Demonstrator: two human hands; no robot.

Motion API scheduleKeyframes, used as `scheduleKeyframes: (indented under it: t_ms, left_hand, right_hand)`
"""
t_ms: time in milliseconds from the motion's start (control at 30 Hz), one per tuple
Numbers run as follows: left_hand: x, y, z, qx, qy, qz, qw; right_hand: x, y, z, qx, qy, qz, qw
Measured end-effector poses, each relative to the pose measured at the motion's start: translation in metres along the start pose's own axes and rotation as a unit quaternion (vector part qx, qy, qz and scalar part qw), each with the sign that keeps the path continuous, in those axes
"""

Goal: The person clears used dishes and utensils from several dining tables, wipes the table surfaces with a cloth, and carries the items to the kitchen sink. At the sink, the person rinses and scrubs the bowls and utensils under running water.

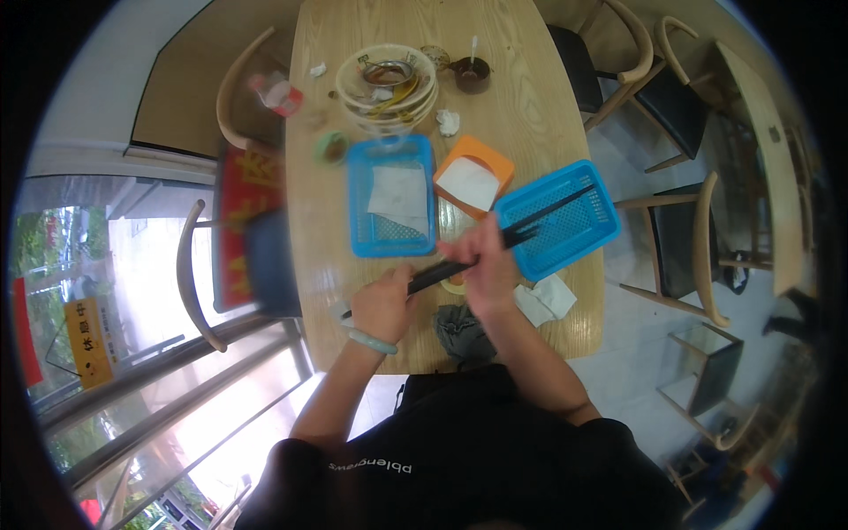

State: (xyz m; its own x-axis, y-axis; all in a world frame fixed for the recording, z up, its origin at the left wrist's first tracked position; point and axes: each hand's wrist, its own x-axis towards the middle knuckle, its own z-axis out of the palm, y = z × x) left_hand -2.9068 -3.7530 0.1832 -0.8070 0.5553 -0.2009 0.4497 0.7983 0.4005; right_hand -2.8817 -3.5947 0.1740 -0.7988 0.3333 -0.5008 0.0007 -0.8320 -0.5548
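Observation:
A bundle of black chopsticks [434, 275] lies slantwise between my hands. My left hand [382, 301], with a pale green bangle on its wrist, is closed round the lower left end. My right hand [487, 268], slightly blurred, is at the upper right part of the bundle; whether it grips is unclear. Beyond it, a blue plastic basket [599, 228] holds a long black chopstick. Another blue basket [354, 199] stands to the left with white paper napkins [397, 189] in it. Between the baskets is an orange tissue box [474, 147] with white tissue.
Stacked used bowls [344, 83], a dark cup [472, 83] with a spoon and crumpled tissues [448, 122] stand farther back. A green cup [332, 147] is at the left. Dark grey cloth [460, 331] and white tissue [553, 301] lie near me. Chairs [686, 245] flank the table.

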Motion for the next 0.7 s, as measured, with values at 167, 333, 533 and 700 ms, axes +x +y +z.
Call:
scheduleKeyframes:
  t_ms: [167,333,533,700]
  left_hand:
    - [-0.002,-0.005,-0.004,-0.022,-0.024,0.034,0.999]
    - [0.016,-0.033,-0.011,-0.219,0.107,-0.183,0.952]
    - [0.110,-0.032,0.010,-0.138,-0.011,-0.128,0.982]
    - [0.150,-0.071,0.065,-0.208,-0.083,-0.165,0.961]
  right_hand:
    - [0.023,-0.089,-0.048,0.195,-0.082,-0.091,0.973]
    - [0.008,-0.156,-0.078,0.204,-0.167,0.116,0.958]
    - [-0.060,-0.043,-0.098,-0.044,-0.104,0.270,0.956]
    - [-0.082,-0.032,-0.087,-0.103,-0.085,0.349,0.927]
